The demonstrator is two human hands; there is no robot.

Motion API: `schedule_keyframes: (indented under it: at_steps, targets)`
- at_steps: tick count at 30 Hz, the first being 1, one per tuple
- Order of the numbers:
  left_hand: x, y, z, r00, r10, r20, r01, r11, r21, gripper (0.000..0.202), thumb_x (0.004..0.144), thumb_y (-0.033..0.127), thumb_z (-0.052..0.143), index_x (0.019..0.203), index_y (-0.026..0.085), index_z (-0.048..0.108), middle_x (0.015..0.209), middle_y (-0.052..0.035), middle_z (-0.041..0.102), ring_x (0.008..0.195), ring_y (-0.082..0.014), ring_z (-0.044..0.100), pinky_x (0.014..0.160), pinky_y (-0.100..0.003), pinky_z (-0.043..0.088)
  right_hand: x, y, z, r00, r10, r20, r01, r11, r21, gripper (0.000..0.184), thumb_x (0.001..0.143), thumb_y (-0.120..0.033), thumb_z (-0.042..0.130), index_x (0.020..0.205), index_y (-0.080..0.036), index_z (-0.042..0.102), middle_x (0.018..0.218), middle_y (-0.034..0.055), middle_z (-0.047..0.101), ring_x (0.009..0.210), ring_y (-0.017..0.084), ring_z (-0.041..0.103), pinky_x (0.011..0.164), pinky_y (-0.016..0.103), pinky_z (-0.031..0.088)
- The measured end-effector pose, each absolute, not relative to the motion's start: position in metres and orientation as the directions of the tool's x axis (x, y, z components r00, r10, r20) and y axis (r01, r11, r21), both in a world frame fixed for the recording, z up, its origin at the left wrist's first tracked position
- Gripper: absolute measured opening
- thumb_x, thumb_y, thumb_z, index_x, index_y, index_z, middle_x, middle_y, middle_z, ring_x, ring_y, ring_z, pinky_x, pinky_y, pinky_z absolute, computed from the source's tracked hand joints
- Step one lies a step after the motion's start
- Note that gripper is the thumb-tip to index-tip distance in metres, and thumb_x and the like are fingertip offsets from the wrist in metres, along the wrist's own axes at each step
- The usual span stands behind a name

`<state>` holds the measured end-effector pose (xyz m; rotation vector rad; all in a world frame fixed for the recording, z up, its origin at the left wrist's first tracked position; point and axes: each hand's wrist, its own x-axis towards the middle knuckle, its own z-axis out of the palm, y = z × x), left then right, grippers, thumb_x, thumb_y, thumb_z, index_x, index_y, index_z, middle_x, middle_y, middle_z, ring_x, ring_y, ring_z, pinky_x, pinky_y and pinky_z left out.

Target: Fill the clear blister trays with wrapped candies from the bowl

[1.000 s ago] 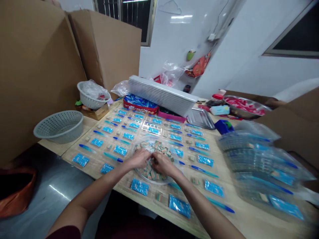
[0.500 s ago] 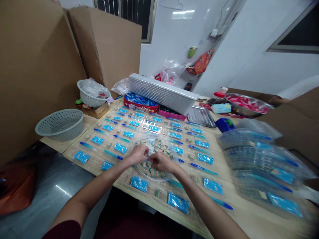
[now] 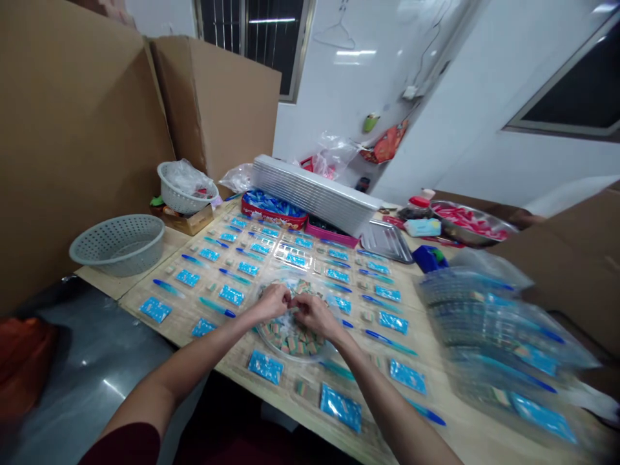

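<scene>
My left hand [image 3: 275, 301], right hand [image 3: 312, 314] curled close together; can't tell finger gap or hold. Striped pieces [image 3: 293, 343] below, in clear bowl [image 3: 303, 359].

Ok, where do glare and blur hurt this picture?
Head view: stacked clear packs at right look smeared; head view: light streaks glare off the wall and grey floor; head view: the fingers look small and soft, so anything pinched can't be made out.

Both hands [image 3: 274, 301] [image 3: 314, 315] over a bowl [image 3: 296, 359] of striped pieces [image 3: 294, 342]
</scene>
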<state>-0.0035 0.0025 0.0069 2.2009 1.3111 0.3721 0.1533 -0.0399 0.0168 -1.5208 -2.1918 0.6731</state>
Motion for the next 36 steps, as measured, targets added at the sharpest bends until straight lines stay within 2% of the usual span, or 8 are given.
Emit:
schedule_keyframes:
  at_steps: [5,8,13,18,24,28,32,36]
  targets:
    - [-0.002,0.006,0.004,0.568,0.82,-0.068,0.686,-0.425,0.591,0.027,0.059,0.005,0.057,0.08,0.015,0.071,0.079,-0.0039,0.07,0.079,-0.0197,0.063,0.068,-0.025,0.046,0.15,-0.036,0.002,-0.273,0.959,0.081,0.79,0.271,-0.549,0.021,0.061,-0.006,0.05,0.078,-0.017,0.057,0.066,-0.0013,0.056,0.064,0.014,0.049,0.059,0.022,0.031]
    - [-0.004,0.004,0.003,0.595,0.8,-0.076,0.678,-0.45,0.581,0.032,0.056,0.008,0.063,0.087,0.016,0.069,0.086,-0.0037,0.07,0.082,-0.02,0.062,0.071,-0.024,0.046,0.15,-0.037,-0.002,-0.259,0.959,0.115,0.765,0.276,-0.582,0.021,0.061,-0.007,0.05,0.079,-0.018,0.054,0.068,-0.0016,0.056,0.065,0.014,0.049,0.06,0.022,0.031]
    - [-0.004,-0.004,0.002,0.559,0.826,-0.072,0.722,-0.442,0.531,0.023,0.065,0.014,0.061,0.087,0.017,0.066,0.088,-0.0057,0.069,0.087,-0.0214,0.06,0.077,-0.027,0.045,0.156,-0.04,-0.005,-0.212,0.969,0.126,0.745,0.244,-0.621,0.021,0.06,-0.006,0.051,0.078,-0.019,0.052,0.068,-0.0021,0.056,0.064,0.014,0.05,0.06,0.022,0.032]
    - [-0.003,-0.007,0.002,0.552,0.832,-0.062,0.739,-0.453,0.499,0.02,0.064,0.011,0.059,0.083,0.017,0.065,0.083,-0.0065,0.068,0.085,-0.0228,0.062,0.071,-0.027,0.045,0.154,-0.043,-0.005,-0.176,0.977,0.122,0.777,0.214,-0.593,0.017,0.064,-0.007,0.051,0.075,-0.019,0.054,0.069,-0.0003,0.06,0.067,0.015,0.054,0.061,0.023,0.032]
    - [-0.003,-0.008,0.0,0.537,0.842,-0.039,0.743,-0.451,0.494,0.021,0.065,0.011,0.056,0.084,0.017,0.064,0.084,-0.0079,0.068,0.086,-0.0243,0.063,0.07,-0.028,0.044,0.149,-0.041,-0.002,-0.099,0.988,0.119,0.755,0.152,-0.637,0.009,0.067,-0.01,0.054,0.071,-0.018,0.056,0.065,-0.0002,0.061,0.064,0.015,0.055,0.06,0.022,0.033]
    - [-0.001,-0.008,-0.001,0.529,0.848,-0.033,0.729,-0.435,0.528,0.021,0.063,0.01,0.056,0.081,0.016,0.064,0.084,-0.0081,0.068,0.088,-0.0258,0.062,0.073,-0.029,0.044,0.147,-0.037,-0.004,-0.05,0.991,0.124,0.734,0.121,-0.668,0.008,0.075,-0.018,0.053,0.067,-0.018,0.056,0.06,-0.0001,0.059,0.059,0.014,0.053,0.055,0.023,0.032]
    - [0.0,-0.009,-0.002,0.508,0.86,-0.038,0.699,-0.386,0.602,0.021,0.061,0.008,0.057,0.079,0.016,0.063,0.084,-0.0081,0.067,0.09,-0.0264,0.061,0.078,-0.032,0.044,0.146,-0.033,-0.008,-0.084,0.988,0.126,0.733,0.147,-0.664,0.01,0.069,-0.01,0.051,0.065,-0.017,0.057,0.063,0.0004,0.061,0.062,0.014,0.055,0.058,0.023,0.034]
    - [0.001,-0.009,-0.003,0.442,0.896,-0.051,0.631,-0.27,0.728,0.02,0.056,0.003,0.057,0.07,0.018,0.061,0.076,-0.0051,0.065,0.089,-0.0256,0.06,0.08,-0.032,0.043,0.15,-0.035,-0.006,-0.091,0.989,0.118,0.729,0.147,-0.669,0.009,0.068,-0.01,0.053,0.066,-0.018,0.058,0.062,-0.0001,0.062,0.062,0.015,0.057,0.058,0.023,0.037]
